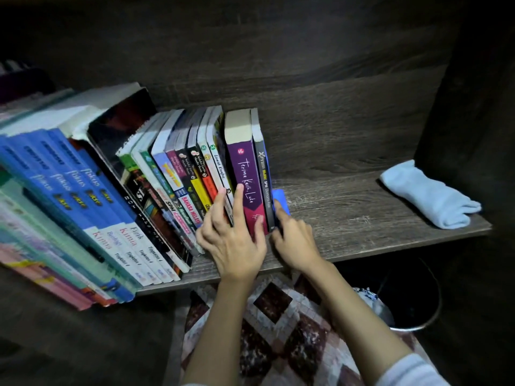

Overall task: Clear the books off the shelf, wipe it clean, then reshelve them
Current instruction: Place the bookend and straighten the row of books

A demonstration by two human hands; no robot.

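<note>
Left hand [231, 243] spread open, fingertips pressing spines incl. purple book [245, 174] "Terima Kasih, Luka", right hand [295, 240] index along blue cover of end book [264, 185] marked "SPM", grip can't tell, row of books [167, 185] upright on shelf [348, 218], left to middle, pale blue cloth [429, 193] at right end.

Purple book [245, 174], pale blue cloth [426, 193], dark woodgrain shelf [362, 218].

left hand [231, 242]: fingers straight, spread forward | right hand [295, 240]: index finger extended, close beside left
</note>
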